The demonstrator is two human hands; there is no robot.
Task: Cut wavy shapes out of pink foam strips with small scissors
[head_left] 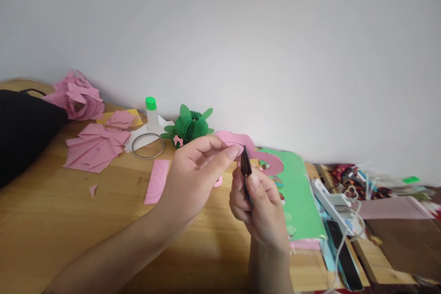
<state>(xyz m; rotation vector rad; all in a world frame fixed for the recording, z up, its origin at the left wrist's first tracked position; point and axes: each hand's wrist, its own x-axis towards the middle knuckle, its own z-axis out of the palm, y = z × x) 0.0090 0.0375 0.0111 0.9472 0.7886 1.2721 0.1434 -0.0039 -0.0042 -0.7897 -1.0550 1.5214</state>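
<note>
Between the thumb and fingers of my left hand point(198, 172) is a curving pink paper cutout point(270, 163), which reaches out to the right behind the other hand. My right hand point(258, 197) is wrapped round small dark scissors point(245, 165), their blades pointing up against the pink paper next to my left thumb. The scissors' handles are mostly hidden in my fingers. Below my left hand, a pink paper strip with drawn curved lines point(156, 181) lies on the wooden table point(113, 234).
A green honeycomb-paper figure point(191, 126), a glue stick point(151, 112) and a tape ring point(148, 146) stand behind my hands. Pink paper scraps point(96, 147) and a black bag point(27, 128) are left. Right lie a green sheet point(303, 197), power strip point(332, 206) and phone point(344, 255).
</note>
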